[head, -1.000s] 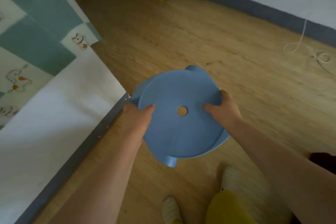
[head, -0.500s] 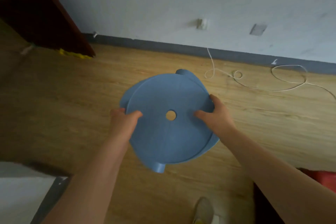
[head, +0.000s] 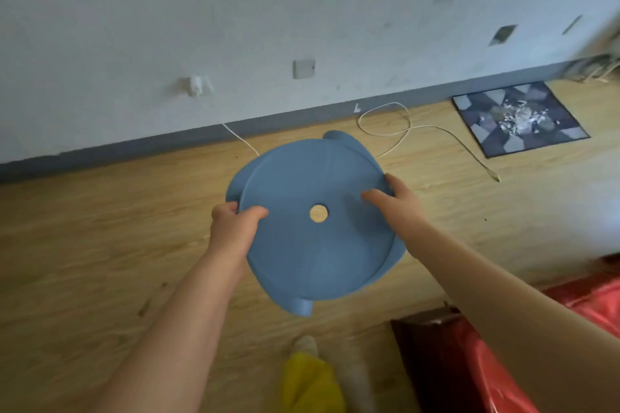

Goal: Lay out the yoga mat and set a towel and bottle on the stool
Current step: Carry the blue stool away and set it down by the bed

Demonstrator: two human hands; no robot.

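A round blue plastic stool (head: pixel 315 245) with a small hole in the middle of its seat hangs above the wooden floor, seat facing me. My left hand (head: pixel 235 225) grips the seat's left rim, thumb on top. My right hand (head: pixel 394 199) holds the right rim with fingers spread over the seat. Two of the stool's legs show, one past the far rim and one at the near edge. No mat, towel or bottle is in view.
A grey skirting board (head: pixel 167 141) runs along the white wall. A white cable (head: pixel 402 131) loops on the floor beyond the stool. A dark patterned mat (head: pixel 516 117) lies at the far right. Red plastic (head: pixel 503 362) over a dark box sits near right.
The view has swung right, away from the bed and the dark door toward the wall, the patterned mat and the red plastic. Both hands keep hold of the stool.
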